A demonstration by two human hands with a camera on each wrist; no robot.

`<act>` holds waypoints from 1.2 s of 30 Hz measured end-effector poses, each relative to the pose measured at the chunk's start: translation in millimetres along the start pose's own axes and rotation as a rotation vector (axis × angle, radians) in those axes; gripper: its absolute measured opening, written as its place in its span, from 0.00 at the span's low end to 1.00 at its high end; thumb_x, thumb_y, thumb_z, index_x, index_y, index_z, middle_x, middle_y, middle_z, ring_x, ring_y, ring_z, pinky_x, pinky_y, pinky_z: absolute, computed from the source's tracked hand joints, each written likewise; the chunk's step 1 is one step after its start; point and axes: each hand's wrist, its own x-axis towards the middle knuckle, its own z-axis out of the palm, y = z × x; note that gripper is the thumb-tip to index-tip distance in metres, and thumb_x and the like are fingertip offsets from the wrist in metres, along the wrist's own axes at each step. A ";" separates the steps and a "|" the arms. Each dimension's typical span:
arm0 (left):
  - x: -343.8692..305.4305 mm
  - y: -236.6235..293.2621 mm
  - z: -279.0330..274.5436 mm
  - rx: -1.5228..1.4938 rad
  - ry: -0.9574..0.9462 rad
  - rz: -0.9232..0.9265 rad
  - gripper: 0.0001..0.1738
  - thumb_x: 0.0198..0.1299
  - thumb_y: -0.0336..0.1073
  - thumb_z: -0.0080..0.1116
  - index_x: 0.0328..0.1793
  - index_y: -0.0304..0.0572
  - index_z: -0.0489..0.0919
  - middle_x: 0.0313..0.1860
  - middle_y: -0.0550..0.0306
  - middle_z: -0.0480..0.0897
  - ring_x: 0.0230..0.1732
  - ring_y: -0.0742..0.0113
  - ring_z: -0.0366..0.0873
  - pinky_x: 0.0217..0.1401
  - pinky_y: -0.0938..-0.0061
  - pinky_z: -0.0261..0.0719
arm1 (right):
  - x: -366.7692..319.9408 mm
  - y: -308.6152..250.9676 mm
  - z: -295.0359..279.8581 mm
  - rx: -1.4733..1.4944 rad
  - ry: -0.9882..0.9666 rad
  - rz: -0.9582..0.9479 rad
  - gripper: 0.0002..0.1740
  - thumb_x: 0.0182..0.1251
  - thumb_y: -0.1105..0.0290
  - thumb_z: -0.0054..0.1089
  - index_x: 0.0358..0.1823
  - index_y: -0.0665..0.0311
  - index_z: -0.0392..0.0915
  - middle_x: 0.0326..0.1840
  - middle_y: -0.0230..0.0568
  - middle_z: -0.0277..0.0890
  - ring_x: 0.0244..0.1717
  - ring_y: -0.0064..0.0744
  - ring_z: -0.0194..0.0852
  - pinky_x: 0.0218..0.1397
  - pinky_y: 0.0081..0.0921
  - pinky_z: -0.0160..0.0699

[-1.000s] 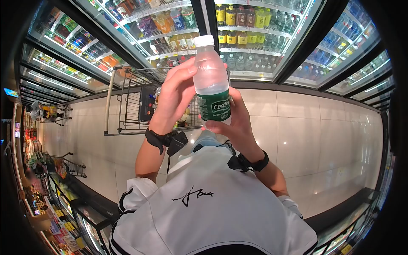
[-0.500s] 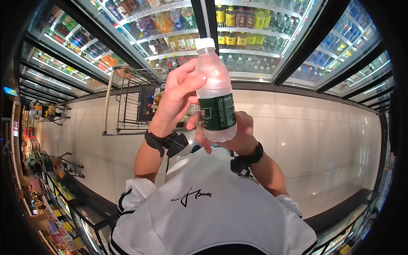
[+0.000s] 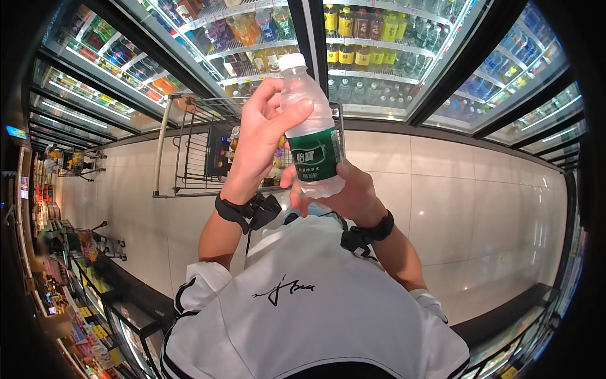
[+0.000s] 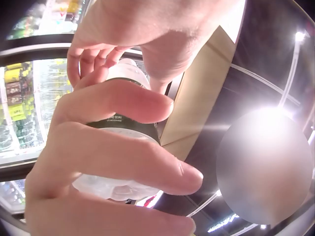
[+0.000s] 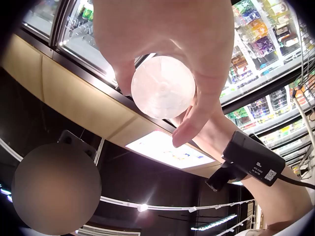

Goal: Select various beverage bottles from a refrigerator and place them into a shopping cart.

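A clear plastic bottle (image 3: 315,161) with a white cap and green label stands nearly upright before the chest, its label's Chinese characters facing the head camera. The left hand (image 3: 262,136) holds its upper part, thumb across the front. Around the base, the right hand (image 3: 350,192) has its thumb on one side and fingertips on the other. In the left wrist view, the left hand (image 4: 152,34) is above and the right hand's spread fingers (image 4: 118,152) cross before the bottle (image 4: 115,189). The right wrist view shows the round bottle base (image 5: 163,87) beneath the right hand (image 5: 167,29).
A wire shopping cart (image 3: 189,151) holding several items stands just left of the hands. Glass-door drink coolers (image 3: 372,57) line the far side, above a tiled floor (image 3: 467,208). Other carts (image 3: 98,243) stand at the far left, near more shelves.
The bottle has turned about its long axis, from English lettering through the label's side to Chinese characters. The left thumb has moved across its front, and the right hand's fingers have shifted around the base.
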 end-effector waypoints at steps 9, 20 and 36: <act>5.8 -2.9 -9.2 -0.089 -0.054 -0.057 0.23 0.61 0.36 0.65 0.60 0.34 0.74 0.49 0.52 0.84 0.50 0.69 0.81 0.58 0.72 0.74 | -4.5 -3.6 3.6 -0.203 0.180 -0.022 0.42 0.61 0.57 0.66 0.70 0.71 0.58 0.57 0.61 0.73 0.46 0.52 0.82 0.40 0.43 0.85; 6.1 1.0 -5.6 -0.094 -0.057 -0.054 0.26 0.61 0.36 0.63 0.63 0.32 0.74 0.50 0.51 0.84 0.51 0.68 0.81 0.60 0.72 0.73 | -2.1 -6.6 6.1 -0.221 0.172 -0.035 0.40 0.60 0.58 0.70 0.68 0.71 0.62 0.56 0.56 0.74 0.46 0.50 0.83 0.41 0.43 0.85; 2.1 2.9 5.0 -0.024 -0.036 -0.011 0.25 0.58 0.37 0.68 0.58 0.34 0.75 0.47 0.49 0.84 0.49 0.67 0.81 0.58 0.70 0.75 | -9.7 -3.0 6.2 -0.168 0.211 -0.045 0.42 0.56 0.60 0.65 0.69 0.70 0.59 0.50 0.57 0.74 0.37 0.48 0.81 0.33 0.42 0.80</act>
